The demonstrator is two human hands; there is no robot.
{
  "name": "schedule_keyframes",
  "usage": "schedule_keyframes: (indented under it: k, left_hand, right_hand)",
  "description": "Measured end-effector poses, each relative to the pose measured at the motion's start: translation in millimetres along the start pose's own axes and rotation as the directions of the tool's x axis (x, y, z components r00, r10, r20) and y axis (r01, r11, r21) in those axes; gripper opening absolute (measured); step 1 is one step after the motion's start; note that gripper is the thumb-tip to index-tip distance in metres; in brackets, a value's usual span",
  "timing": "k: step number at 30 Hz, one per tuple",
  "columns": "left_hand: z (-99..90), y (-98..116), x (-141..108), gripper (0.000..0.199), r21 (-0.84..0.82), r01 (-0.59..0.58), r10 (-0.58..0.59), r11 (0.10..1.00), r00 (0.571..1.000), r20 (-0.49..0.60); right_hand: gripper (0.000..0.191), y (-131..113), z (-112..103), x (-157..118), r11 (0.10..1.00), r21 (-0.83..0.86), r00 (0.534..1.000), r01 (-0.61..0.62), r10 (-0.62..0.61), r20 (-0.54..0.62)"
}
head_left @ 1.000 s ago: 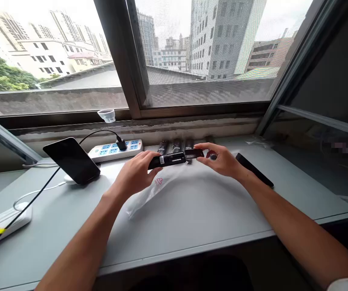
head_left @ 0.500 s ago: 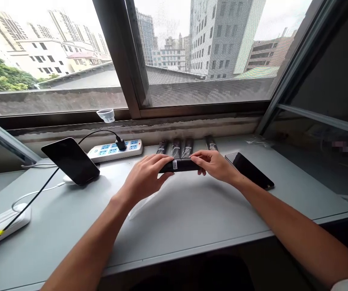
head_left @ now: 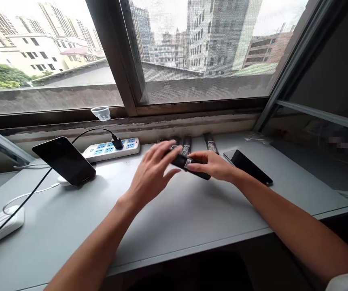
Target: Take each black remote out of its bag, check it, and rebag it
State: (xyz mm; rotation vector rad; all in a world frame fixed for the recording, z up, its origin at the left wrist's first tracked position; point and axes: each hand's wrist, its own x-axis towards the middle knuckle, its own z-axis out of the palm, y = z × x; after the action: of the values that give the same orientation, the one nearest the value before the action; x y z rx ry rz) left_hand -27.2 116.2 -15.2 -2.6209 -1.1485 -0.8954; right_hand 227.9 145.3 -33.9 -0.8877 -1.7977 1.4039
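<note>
My right hand [head_left: 215, 165] grips a black oblong item [head_left: 200, 174] with a small white label, held tilted above the grey desk with its right end lower. At the item's left end is my left hand [head_left: 152, 171], slightly blurred, fingers apart and thumb stretched out; fingertips are beside or lightly against it. Behind the hands, several dark items in clear wrap lie near the wall, one [head_left: 187, 145] just past my right fingers and another [head_left: 211, 143] farther right.
A black tablet [head_left: 66, 161] leans on a stand at the left. Behind it lies a white power strip [head_left: 111, 148] with a black plug. A black phone [head_left: 249, 167] lies right of my hands. A clear cup [head_left: 101, 113] is on the sill; another strip [head_left: 7, 226] is front left.
The black item has gone from level to tilted, its right end down. My left fingers have loosened from it and spread. The view has shifted slightly.
</note>
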Motion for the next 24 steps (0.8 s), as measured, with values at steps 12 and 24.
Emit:
schedule_keyframes:
  k: [12, 24]
  left_hand:
    - [7.3, -7, -17, 0.062, -0.124, 0.444, -0.362, 0.888, 0.839, 0.407]
    - [13.0, 11, -12, 0.069, -0.336, 0.420, -0.284, 0.843, 0.878, 0.386]
  right_hand:
    - [0.132, 32, -30, 14, 0.998, 0.024, 0.754, 0.050, -0.022, -0.656]
    - [0.134, 26, -2, 14, 0.981, 0.184, 0.835, 0.059, 0.052, -0.547]
